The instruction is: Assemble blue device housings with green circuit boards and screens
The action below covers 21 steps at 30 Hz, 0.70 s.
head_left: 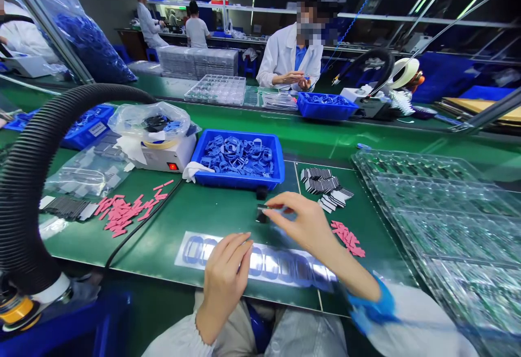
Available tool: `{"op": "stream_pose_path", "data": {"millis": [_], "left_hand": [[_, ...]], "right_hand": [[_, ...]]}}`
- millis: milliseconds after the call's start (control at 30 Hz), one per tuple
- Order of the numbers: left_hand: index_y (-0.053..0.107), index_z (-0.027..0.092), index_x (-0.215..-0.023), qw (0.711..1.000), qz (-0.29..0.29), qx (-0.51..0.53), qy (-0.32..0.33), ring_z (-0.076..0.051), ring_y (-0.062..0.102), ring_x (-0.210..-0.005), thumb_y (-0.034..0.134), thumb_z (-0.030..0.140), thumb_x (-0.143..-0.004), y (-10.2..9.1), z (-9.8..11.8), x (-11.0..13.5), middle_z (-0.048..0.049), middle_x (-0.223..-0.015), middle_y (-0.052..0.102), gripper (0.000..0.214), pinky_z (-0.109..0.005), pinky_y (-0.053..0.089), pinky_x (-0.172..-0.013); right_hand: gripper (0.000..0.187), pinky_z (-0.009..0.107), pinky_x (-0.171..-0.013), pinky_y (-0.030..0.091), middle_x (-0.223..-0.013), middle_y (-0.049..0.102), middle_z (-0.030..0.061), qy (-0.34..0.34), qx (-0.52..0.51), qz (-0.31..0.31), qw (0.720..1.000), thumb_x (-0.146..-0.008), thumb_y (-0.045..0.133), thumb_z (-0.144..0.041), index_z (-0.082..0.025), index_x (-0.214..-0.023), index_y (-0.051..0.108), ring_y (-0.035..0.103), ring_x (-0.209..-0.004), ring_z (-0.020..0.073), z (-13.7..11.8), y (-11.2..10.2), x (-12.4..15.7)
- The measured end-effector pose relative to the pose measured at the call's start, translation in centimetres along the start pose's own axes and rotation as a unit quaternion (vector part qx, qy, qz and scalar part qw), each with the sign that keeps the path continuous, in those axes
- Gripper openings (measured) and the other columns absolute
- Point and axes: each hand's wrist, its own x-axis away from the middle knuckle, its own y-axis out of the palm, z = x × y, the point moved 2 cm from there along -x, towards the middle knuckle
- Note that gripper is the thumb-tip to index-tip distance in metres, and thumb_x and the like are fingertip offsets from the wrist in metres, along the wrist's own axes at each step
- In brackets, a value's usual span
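Observation:
My right hand (307, 222) is above the middle of the green work mat, its thumb and index finger pinched at the edge of a small dark square piece (261, 215). My left hand (228, 267) is over a long clear film strip (260, 262) with rounded cut outlines. Its fingertips and thumb are drawn together, and anything between them is hidden. Part of the strip is covered by both hands. Just behind the dark piece sits a small black block (261, 192), in front of the blue bin.
A blue bin (240, 179) holds many blue plastic frames. Pink strips (122, 213) lie left, more pink strips (348, 237) right, beside black-and-white pieces (323, 183). Clear trays (456, 227) fill the right side. A black hose (24, 167) arches at left. A co-worker (293, 58) sits opposite.

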Motion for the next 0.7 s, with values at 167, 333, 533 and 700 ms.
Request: {"op": "stream_pose_path", "data": {"millis": [167,333,533,700], "left_hand": [[0.066,0.014,-0.098,1.0,0.004,0.015,-0.005,-0.023,0.065,-0.094,0.058,0.003,-0.081,-0.1,0.0,0.0,-0.0105,-0.097,0.074,0.021,-0.04,0.055,-0.083],[0.068,0.017,-0.096,0.999,0.015,0.051,-0.012,-0.023,0.066,-0.092,0.058,0.004,-0.081,0.0,-0.1,-0.1,-0.0092,-0.096,0.075,0.022,-0.04,0.055,-0.081],[0.067,0.02,-0.104,0.991,0.028,0.112,-0.067,-0.021,0.068,-0.093,0.056,0.012,-0.085,-1.4,0.9,0.1,-0.0091,-0.098,0.075,0.024,-0.038,0.055,-0.084],[0.069,0.022,-0.11,0.792,-0.162,0.49,-0.326,-0.02,0.071,-0.09,0.054,0.049,-0.086,-1.9,4.4,-0.5,-0.0099,-0.101,0.076,0.039,-0.03,0.057,-0.078]], "right_hand": [[0.015,0.034,-0.067,0.049,-0.083,0.067,0.0044,0.045,0.049,-0.087,0.994,-0.074,0.074,-0.031,-0.02,-0.078,0.065,0.06,-0.085,0.0228,1.4,2.2,-1.0],[0.015,0.034,-0.072,0.048,-0.081,0.065,0.0015,0.082,0.03,-0.13,0.988,-0.077,0.071,-0.029,-0.016,-0.078,0.063,0.06,-0.082,0.0178,1.6,3.1,-1.4],[0.005,0.03,-0.072,0.048,-0.077,0.067,0.001,0.096,-0.065,-0.112,0.987,-0.078,0.068,-0.016,-0.02,-0.077,0.066,0.062,-0.077,0.0167,-0.5,-0.7,-0.2],[0.008,0.024,-0.074,0.051,-0.078,0.068,-0.0022,0.041,-0.241,-0.177,0.953,-0.078,0.07,-0.021,-0.023,-0.071,0.066,0.064,-0.079,0.0132,-3.8,-6.2,3.4]]}}
